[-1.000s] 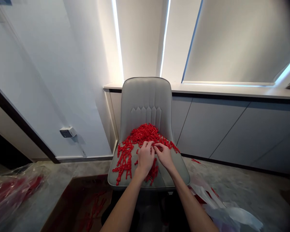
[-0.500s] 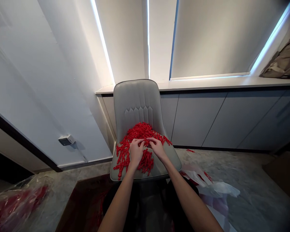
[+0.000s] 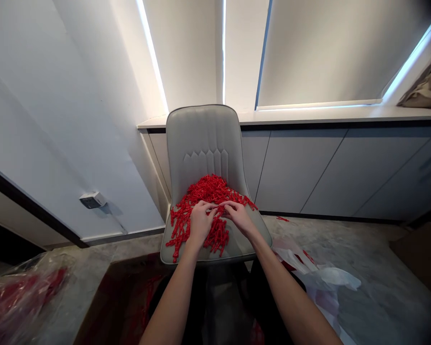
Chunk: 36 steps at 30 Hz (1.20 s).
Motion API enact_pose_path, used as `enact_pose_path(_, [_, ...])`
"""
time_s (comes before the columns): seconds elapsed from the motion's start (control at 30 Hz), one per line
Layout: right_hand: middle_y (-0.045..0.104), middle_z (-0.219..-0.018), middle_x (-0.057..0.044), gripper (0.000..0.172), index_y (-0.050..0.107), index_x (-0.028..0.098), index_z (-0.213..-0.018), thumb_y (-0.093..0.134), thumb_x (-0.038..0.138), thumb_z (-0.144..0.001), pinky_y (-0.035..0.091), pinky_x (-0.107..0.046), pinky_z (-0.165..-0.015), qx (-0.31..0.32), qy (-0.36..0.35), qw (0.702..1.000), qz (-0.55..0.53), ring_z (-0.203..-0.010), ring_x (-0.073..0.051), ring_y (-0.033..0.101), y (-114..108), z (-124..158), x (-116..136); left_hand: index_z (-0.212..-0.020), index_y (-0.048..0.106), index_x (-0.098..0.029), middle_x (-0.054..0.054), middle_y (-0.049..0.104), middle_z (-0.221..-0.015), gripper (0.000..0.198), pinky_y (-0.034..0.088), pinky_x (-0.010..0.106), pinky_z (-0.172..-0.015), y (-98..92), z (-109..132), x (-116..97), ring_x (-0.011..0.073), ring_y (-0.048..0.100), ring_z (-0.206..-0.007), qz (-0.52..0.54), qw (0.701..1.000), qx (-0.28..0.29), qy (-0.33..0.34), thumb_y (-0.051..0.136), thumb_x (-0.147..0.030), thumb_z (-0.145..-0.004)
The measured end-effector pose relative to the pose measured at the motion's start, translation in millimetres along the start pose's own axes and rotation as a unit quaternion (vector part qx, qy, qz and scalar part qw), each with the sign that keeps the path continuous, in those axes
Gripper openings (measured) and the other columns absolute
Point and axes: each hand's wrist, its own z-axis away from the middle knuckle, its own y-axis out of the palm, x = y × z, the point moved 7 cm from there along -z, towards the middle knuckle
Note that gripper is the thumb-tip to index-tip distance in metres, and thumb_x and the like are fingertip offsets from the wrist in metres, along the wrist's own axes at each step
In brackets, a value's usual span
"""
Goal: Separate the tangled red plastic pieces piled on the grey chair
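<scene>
A heap of small red plastic pieces (image 3: 204, 191) lies on the seat of a grey padded chair (image 3: 201, 139) in front of me. My left hand (image 3: 200, 221) and my right hand (image 3: 239, 216) rest on the near side of the heap, fingertips pinched together at the middle. Both hands are closed on a small red piece between them, which the fingers mostly hide. More red pieces trail down the seat's left side (image 3: 177, 235).
A clear bag of red pieces (image 3: 17, 292) lies on the floor at the left. A brown box (image 3: 129, 297) sits below the chair. White plastic bags (image 3: 326, 282) lie at the right. Grey cabinets (image 3: 345, 167) and a wall socket (image 3: 90, 200) stand behind.
The view has swung right and then tipped slightly, so the chair sits a little higher. Both hands have stayed pinched together on the heap, shifting little.
</scene>
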Motion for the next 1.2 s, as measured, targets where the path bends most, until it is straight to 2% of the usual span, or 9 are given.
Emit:
enact_pose_path(0.23, [0.070, -0.089, -0.007, 0.026, 0.070, 0.019, -0.087, 0.067, 0.043, -0.078, 0.060, -0.038, -0.077, -0.020, -0.034, 0.998, 0.049, -0.080, -0.021, 0.068, -9, 10, 6, -0.086, 0.077, -0.021, 0.003, 0.075, -0.084, 0.010, 0.049, 0.030, -0.077, 9.4, 3, -1, 0.0180, 0.067, -0.078, 0.048, 0.996, 0.075, -0.018, 0.067, -0.021, -0.085])
enact_pose_path(0.5, [0.073, -0.094, -0.008, 0.030, 0.075, 0.019, -0.094, 0.060, 0.042, -0.084, 0.058, -0.036, -0.077, 0.006, -0.067, 0.993, 0.102, -0.083, -0.021, 0.068, -7, 9, 15, -0.078, 0.074, -0.019, 0.002, 0.073, -0.076, 0.013, 0.047, 0.029, -0.072, 12.3, 7, 4, 0.0178, 0.065, -0.073, 0.120, 0.984, 0.098, -0.092, 0.070, -0.031, -0.079])
enact_pose_path(0.73, [0.075, -0.104, -0.009, 0.035, 0.075, 0.017, -0.110, 0.064, 0.030, -0.079, 0.054, -0.036, -0.088, 0.037, -0.047, 0.991, 0.117, -0.093, -0.020, 0.068, -2, 14, 24, -0.077, 0.072, -0.017, 0.003, 0.071, -0.075, 0.017, 0.047, 0.028, -0.070, 17.7, 8, 12, 0.0171, 0.064, -0.073, 0.164, 0.974, 0.106, -0.116, 0.070, -0.035, -0.077])
enact_pose_path(0.9, [0.074, -0.095, -0.006, 0.035, 0.076, 0.018, -0.107, 0.060, 0.031, -0.080, 0.056, -0.033, -0.080, 0.033, -0.021, 0.995, 0.089, -0.081, -0.017, 0.066, -5, 14, 18, -0.078, 0.072, -0.016, 0.003, 0.071, -0.074, 0.019, 0.046, 0.028, -0.069, 24.8, 11, 19, 0.0173, 0.063, -0.071, 0.201, 0.957, 0.146, -0.147, 0.071, -0.036, -0.075])
enact_pose_path(1.0, [0.073, -0.087, -0.005, 0.034, 0.077, 0.018, -0.105, 0.057, 0.033, -0.081, 0.056, -0.033, -0.075, 0.032, -0.013, 0.995, 0.089, -0.073, -0.016, 0.064, -5, 13, 16, -0.076, 0.072, -0.016, 0.003, 0.070, -0.071, 0.019, 0.046, 0.028, -0.067, 25.6, 12, 21, 0.0174, 0.063, -0.069, 0.206, 0.954, 0.146, -0.161, 0.071, -0.035, -0.074])
enact_pose_path(1.2, [0.075, -0.110, -0.007, 0.033, 0.077, 0.019, -0.106, 0.059, 0.025, -0.079, 0.054, -0.032, -0.084, 0.041, -0.041, 0.986, 0.154, -0.093, -0.019, 0.067, -1, 16, 24, -0.073, 0.071, -0.016, 0.003, 0.068, -0.068, 0.021, 0.045, 0.028, -0.062, 28.4, 14, 25, 0.0164, 0.061, -0.065, 0.210, 0.951, 0.152, -0.168, 0.072, -0.037, -0.073])
